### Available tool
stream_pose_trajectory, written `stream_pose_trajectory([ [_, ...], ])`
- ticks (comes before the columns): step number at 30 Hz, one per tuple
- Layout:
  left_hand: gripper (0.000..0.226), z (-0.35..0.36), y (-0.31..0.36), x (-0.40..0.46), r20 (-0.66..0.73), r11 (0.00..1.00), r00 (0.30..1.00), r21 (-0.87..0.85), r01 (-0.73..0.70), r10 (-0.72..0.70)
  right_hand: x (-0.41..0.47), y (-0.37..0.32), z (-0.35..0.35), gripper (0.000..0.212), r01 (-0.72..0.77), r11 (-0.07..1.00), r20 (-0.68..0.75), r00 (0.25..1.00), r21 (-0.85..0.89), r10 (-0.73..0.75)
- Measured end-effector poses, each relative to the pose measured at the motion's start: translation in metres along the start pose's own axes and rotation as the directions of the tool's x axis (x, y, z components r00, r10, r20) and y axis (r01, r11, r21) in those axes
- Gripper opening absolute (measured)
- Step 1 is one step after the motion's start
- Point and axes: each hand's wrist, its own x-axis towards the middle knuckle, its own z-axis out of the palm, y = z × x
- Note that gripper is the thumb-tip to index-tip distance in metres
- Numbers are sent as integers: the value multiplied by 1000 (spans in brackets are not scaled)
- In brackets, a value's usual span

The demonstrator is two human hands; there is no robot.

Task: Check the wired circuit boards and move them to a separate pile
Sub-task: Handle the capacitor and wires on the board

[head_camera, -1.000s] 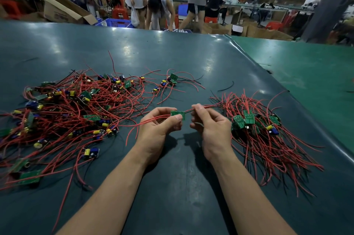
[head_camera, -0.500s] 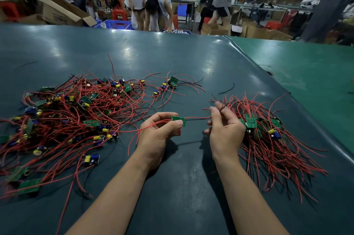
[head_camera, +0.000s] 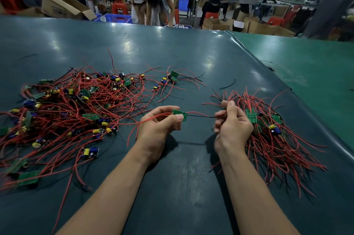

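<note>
My left hand [head_camera: 160,126] pinches a small green circuit board [head_camera: 180,114] between thumb and fingers, just above the dark table. Red and black wires run from the board to the right, and my right hand [head_camera: 231,122] pinches their ends, holding them stretched. A large tangled heap of wired boards [head_camera: 63,112] with red wires, yellow and blue parts lies to the left. A smaller, tidier pile of wired boards [head_camera: 268,129] lies right of my right hand.
The dark green table [head_camera: 182,177] reaches forward; a lighter green surface [head_camera: 316,74] adjoins it at the right along a raised seam. A loose black wire [head_camera: 228,85] lies beyond the hands. People, cardboard boxes and a blue crate stand past the far edge.
My right hand has slid rightward along the wires, away from the board, drawing them out taut. My left hand has kept hold of the board in about the same place.
</note>
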Motion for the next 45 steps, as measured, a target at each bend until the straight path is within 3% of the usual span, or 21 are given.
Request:
stream_pose_trajectory([
  [5, 11, -2, 6, 3, -51, 966, 998, -258, 23, -38, -5, -3, 1, 28, -103, 990, 125, 986, -97, 115],
  [10, 23, -8, 15, 8, -2, 910, 994, -402, 96, -106, -7, -10, 1, 43, -240, 954, 314, 905, -180, 287],
  [15, 29, -11, 25, 6, 122, 815, 969, -525, 246, -213, 0, -17, -3, 53, -388, 921, 414, 841, 15, 348],
  [18, 26, -7, 21, 4, 164, 855, 944, -400, 328, -286, -6, -13, -2, 44, -277, 941, 485, 807, -193, 338],
  [20, 29, -2, 15, 1, 194, 908, 919, -184, 377, -343, -16, -8, 2, 37, -209, 924, 561, 744, -321, 363],
  [23, 34, 0, 9, -1, 233, 942, 913, 48, 333, -335, -22, -3, 5, 17, -168, 922, 589, 726, -350, 356],
  [27, 27, 0, 5, 1, 209, 954, 932, 30, 297, -297, -19, -2, 6, 13, -205, 938, 506, 799, -281, 326],
  [31, 37, 1, 7, 0, 251, 941, 907, 121, 316, -337, -20, -3, 9, 22, -299, 945, 570, 757, -134, 320],
  [36, 20, 2, 6, -2, 261, 956, 920, 115, 270, -292, -20, -1, 9, 27, -215, 944, 578, 749, -248, 323],
  [40, 19, 3, 5, -4, 262, 961, 925, 75, 266, -276, -19, 1, 8, 24, -204, 945, 604, 729, -255, 321],
  [42, 8, 3, 5, -4, 258, 962, 926, 94, 258, -274, -18, 3, 7, 23, -141, 947, 581, 760, -288, 290],
  [45, 15, 3, 5, -2, 258, 962, 928, 109, 249, -270, -13, 5, 4, 22, -68, 947, 522, 821, -313, 231],
])
